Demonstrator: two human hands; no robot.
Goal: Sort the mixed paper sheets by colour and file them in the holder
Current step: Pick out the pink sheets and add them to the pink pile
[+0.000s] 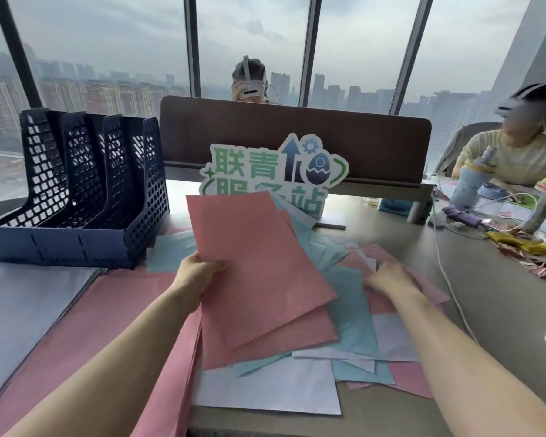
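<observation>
Across the lower half of the frame a grey desk (454,316) is covered by a loose heap of mixed paper sheets (353,310) in pink, pale blue and lilac, fanned at many angles from the centre toward the lower right. At lower left lie 2 more orderly spreads, a lilac pile (29,310) and a pink pile (108,313) beside it, their long edges running from the bottom edge up toward the holder. At upper left stands the dark blue mesh holder (76,190), upright, with 3 slots whose open side faces the lower left; no sheets show in them. Behind the heap, at centre, a printed sign (265,171) leans against a brown divider (297,137). The left hand (199,272) is clamped on the lower left edge of several pink sheets (259,272), lifted above the heap, long axis tilted from lower right to upper left. The right hand (388,279) rests fingers down on the heap at centre right; whether it pinches a sheet cannot be told.
</observation>
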